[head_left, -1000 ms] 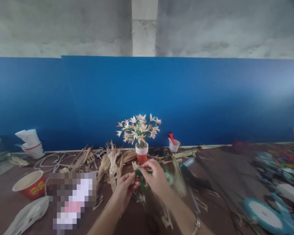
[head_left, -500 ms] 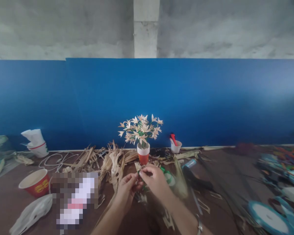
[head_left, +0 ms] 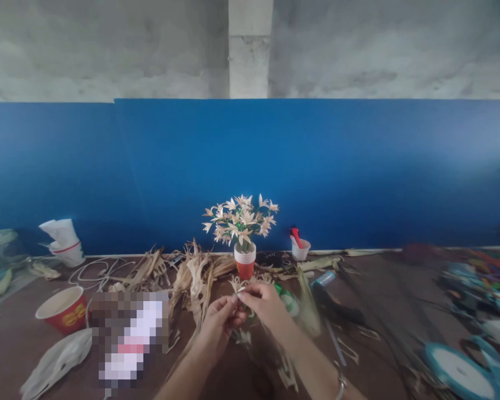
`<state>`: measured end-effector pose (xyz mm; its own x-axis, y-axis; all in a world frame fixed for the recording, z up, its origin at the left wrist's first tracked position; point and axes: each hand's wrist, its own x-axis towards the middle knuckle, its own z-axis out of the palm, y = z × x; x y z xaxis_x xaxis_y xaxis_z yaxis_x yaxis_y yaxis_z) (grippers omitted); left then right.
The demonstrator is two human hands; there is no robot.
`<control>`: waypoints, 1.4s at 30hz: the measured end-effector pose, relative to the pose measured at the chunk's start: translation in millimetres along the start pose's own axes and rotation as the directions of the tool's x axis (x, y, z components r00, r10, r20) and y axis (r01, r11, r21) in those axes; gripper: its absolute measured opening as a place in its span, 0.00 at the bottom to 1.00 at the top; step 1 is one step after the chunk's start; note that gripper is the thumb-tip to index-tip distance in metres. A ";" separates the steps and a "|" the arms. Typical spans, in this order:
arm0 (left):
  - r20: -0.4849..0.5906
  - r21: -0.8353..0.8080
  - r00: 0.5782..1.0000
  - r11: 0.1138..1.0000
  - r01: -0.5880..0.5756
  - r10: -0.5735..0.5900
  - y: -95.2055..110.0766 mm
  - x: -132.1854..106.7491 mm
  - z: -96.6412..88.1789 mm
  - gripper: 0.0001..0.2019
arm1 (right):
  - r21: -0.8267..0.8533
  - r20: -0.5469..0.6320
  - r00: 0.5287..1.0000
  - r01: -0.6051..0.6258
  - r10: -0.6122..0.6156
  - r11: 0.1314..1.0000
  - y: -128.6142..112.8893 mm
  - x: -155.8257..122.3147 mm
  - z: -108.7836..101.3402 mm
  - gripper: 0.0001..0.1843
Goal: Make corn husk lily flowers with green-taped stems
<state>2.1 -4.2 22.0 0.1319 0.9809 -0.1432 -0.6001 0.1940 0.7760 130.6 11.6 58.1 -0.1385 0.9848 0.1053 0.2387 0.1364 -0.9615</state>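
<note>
Close together in front of the potted flowers, my two hands pinch at one small pale flower (head_left: pixel 235 284) that looks made of corn husk. My left hand (head_left: pixel 220 318) has its thumb and fingers closed below the petals. My right hand (head_left: pixel 265 304) pinches at the flower's base; the exact spot is hidden by the fingers. Just behind stands a red and white cup (head_left: pixel 245 268) filled with a bunch of similar husk flowers (head_left: pixel 244 219). By my right hand lies a roll of green tape (head_left: pixel 289 304), partly covered.
Dried corn husks (head_left: pixel 194 272) are heaped on the brown table (head_left: pixel 216 375). At left are a red paper bowl (head_left: pixel 66 314) and a white plastic bag (head_left: pixel 58 361). A white cup (head_left: pixel 300 251) stands behind right; a blue ribbon spool (head_left: pixel 458 369) lies at right.
My right fingers have shifted slightly at the flower's base, and the green bit between the fingertips no longer shows. The whole view has moved a little.
</note>
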 end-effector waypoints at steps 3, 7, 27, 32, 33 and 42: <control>0.022 0.003 0.999 1.000 0.024 -0.024 0.8 -0.7 -0.5 0.14 | 0.065 0.033 0.998 -0.064 0.062 0.996 0.4 0.9 -1.2 0.09; 0.044 0.022 0.998 0.998 0.053 -0.054 2.9 -2.8 -0.2 0.14 | 0.141 0.056 0.993 -0.108 0.101 0.984 4.9 2.7 0.1 0.08; -0.094 0.299 0.990 0.952 -0.073 0.105 4.3 -2.1 1.0 0.21 | -0.060 0.088 0.995 -0.043 0.049 0.997 1.1 4.0 -11.8 0.06; -0.120 0.415 0.981 0.905 -0.093 0.155 3.2 -2.4 2.8 0.21 | -0.214 0.018 0.987 0.163 -0.162 0.963 5.4 2.3 -5.9 0.04; -0.120 0.428 0.980 0.899 -0.096 0.161 3.2 -2.3 2.8 0.20 | -0.272 -0.008 0.975 0.212 -0.223 0.939 6.3 2.0 -4.5 0.03; -0.118 0.413 0.963 0.893 -0.176 0.244 -1.2 4.1 -3.8 0.17 | -0.466 -0.047 0.914 0.337 -0.403 0.818 9.8 -0.5 4.6 0.07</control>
<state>0.4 -0.4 18.1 -0.1125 0.9934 -0.0207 -0.2334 -0.0062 0.9724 128.6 11.9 47.5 -0.1775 0.8500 0.4960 0.5969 0.4937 -0.6324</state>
